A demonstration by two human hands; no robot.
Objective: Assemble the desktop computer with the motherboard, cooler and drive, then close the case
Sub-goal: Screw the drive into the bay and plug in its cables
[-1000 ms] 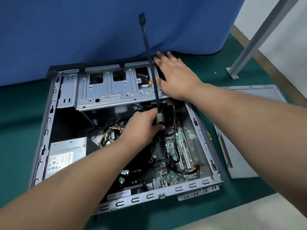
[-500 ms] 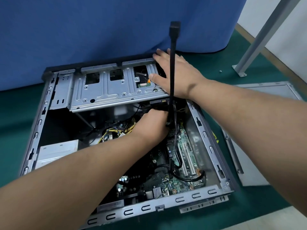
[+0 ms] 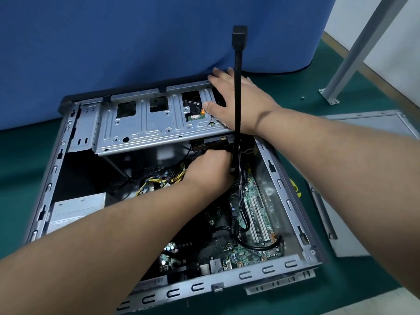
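Observation:
The open computer case [image 3: 268, 270] lies on its side on a green mat. A green motherboard [image 3: 247, 223] sits inside. The silver drive cage [image 3: 145, 123] spans the case's far end, with a drive [image 3: 211, 140] showing under its near edge. My right hand [image 3: 236, 103] rests flat on the cage's right end, fingers straight. My left hand [image 3: 211, 171] reaches inside below the drive and grips the lower part of a stiff black cable [image 3: 237, 87]. The cable stands up, its connector high in front of the blue curtain.
A silver power supply [image 3: 77, 208] sits at the case's left. Yellow and black wires [image 3: 159, 178] bunch near the middle. The removed side panel [image 3: 372, 178] lies on the mat to the right. A grey metal leg [image 3: 354, 48] and a small screw [image 3: 302, 97] are at far right.
The upright black cable has swung from left of my right hand to across it, connector now further right. My left hand moved up toward the drive. My right hand stayed on the cage.

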